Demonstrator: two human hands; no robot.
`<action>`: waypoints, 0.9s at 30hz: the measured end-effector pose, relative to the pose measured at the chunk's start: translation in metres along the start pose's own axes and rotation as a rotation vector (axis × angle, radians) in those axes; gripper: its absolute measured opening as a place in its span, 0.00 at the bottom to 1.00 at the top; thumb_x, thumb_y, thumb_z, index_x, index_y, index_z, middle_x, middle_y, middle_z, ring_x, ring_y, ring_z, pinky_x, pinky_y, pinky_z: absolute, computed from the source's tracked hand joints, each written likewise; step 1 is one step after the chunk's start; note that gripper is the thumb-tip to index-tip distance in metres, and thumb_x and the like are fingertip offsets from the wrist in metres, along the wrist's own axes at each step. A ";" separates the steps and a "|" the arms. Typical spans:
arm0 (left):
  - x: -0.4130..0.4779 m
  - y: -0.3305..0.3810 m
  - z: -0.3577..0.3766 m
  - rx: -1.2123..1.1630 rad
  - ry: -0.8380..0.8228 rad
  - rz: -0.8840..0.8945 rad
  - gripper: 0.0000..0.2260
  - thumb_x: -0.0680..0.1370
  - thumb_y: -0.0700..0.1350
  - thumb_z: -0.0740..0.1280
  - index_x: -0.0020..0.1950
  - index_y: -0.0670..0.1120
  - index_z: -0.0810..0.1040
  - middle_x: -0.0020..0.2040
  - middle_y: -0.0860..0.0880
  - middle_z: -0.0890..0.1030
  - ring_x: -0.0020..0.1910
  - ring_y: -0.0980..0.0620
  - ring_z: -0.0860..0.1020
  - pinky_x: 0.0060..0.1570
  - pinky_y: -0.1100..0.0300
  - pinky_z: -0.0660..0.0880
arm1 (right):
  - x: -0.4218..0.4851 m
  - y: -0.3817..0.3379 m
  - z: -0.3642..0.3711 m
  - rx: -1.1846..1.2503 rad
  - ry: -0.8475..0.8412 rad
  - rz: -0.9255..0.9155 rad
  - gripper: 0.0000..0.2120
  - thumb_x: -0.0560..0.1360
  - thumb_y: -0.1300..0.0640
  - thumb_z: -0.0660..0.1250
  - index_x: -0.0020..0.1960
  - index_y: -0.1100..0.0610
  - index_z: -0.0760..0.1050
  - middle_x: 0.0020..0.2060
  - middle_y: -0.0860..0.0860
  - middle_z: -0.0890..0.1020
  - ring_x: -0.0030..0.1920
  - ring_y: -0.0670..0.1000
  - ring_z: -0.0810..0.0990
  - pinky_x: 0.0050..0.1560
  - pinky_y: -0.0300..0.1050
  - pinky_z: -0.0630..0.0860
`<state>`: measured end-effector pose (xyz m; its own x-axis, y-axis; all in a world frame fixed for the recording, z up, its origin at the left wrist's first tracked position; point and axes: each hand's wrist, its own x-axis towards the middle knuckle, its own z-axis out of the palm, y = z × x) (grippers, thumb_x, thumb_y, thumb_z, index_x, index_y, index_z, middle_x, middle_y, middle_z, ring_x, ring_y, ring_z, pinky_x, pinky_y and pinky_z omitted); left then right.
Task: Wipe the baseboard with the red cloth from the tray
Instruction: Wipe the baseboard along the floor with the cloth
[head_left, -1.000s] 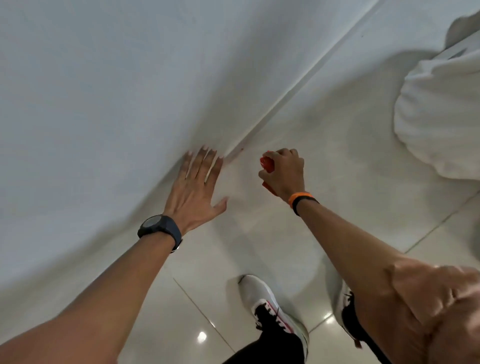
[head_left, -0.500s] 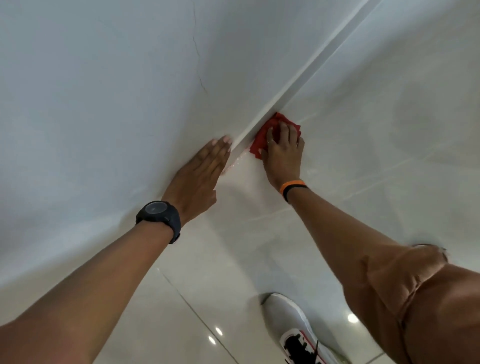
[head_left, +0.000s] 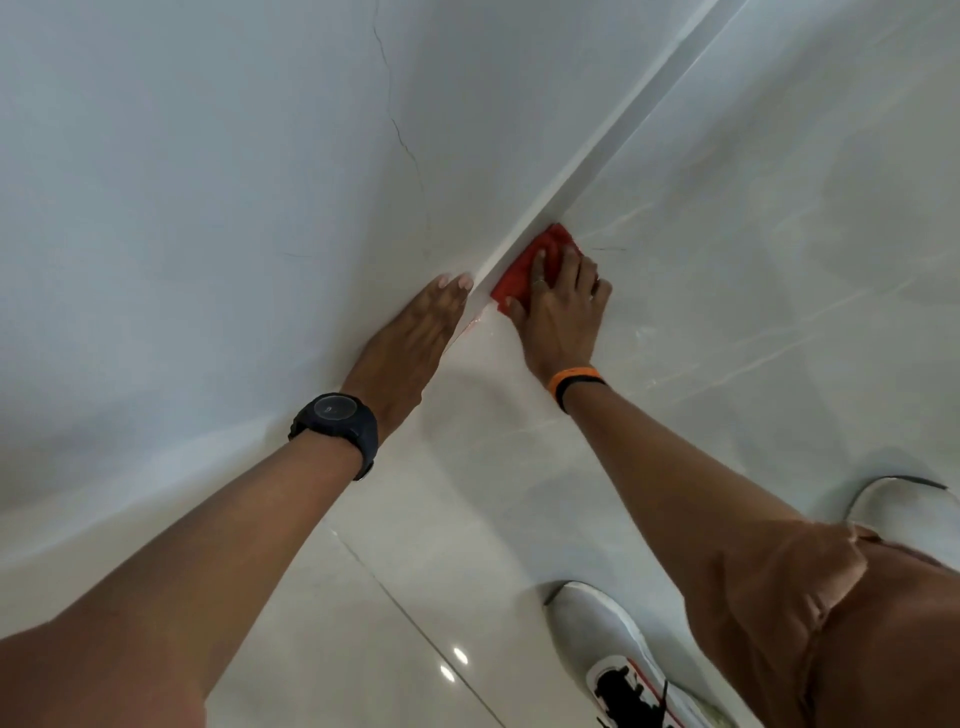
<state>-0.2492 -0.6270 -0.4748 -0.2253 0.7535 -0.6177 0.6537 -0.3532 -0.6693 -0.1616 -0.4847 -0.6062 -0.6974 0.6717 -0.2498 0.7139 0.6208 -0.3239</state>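
The red cloth (head_left: 524, 265) lies pressed against the white baseboard (head_left: 597, 161), which runs diagonally from the middle to the upper right where wall meets floor. My right hand (head_left: 561, 312), with an orange wristband, lies flat on the cloth and holds it against the baseboard; my fingers cover much of the cloth. My left hand (head_left: 410, 338), with a black watch on the wrist, rests flat against the white wall, fingers together, fingertips at the baseboard's top edge just left of the cloth. No tray is in view.
A thin crack (head_left: 405, 140) runs down the white wall. Glossy pale floor tiles (head_left: 727, 312) fill the right side. My white shoes (head_left: 613, 654) stand at the bottom right, one partly behind my knee.
My right hand has flattened on the red cloth and slid it along the baseboard toward the upper right. My left hand stays braced on the wall. The view has shifted along the wall.
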 end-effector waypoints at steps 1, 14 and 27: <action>0.001 0.001 0.001 0.020 0.008 0.005 0.43 0.83 0.59 0.54 0.80 0.28 0.40 0.80 0.27 0.38 0.81 0.30 0.38 0.81 0.37 0.37 | -0.005 -0.010 0.002 0.032 -0.003 0.028 0.34 0.75 0.40 0.68 0.74 0.58 0.68 0.70 0.62 0.69 0.67 0.63 0.68 0.65 0.61 0.67; -0.001 0.015 0.010 -0.031 -0.063 0.011 0.43 0.83 0.57 0.56 0.81 0.29 0.39 0.81 0.30 0.36 0.82 0.33 0.36 0.79 0.40 0.33 | -0.009 0.003 0.013 -0.012 0.042 -0.069 0.34 0.74 0.34 0.66 0.72 0.54 0.70 0.71 0.61 0.69 0.64 0.63 0.68 0.58 0.61 0.64; -0.011 0.030 0.021 -0.098 -0.052 -0.016 0.43 0.82 0.57 0.60 0.83 0.32 0.43 0.83 0.33 0.39 0.83 0.38 0.39 0.77 0.42 0.31 | -0.067 -0.042 0.047 0.080 0.004 -0.154 0.31 0.74 0.36 0.67 0.68 0.56 0.75 0.70 0.60 0.70 0.62 0.63 0.69 0.57 0.59 0.67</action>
<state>-0.2418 -0.6573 -0.4968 -0.2714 0.7281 -0.6295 0.7166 -0.2838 -0.6372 -0.1482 -0.5749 -0.6188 -0.7976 0.5731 -0.1882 0.5915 0.6821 -0.4300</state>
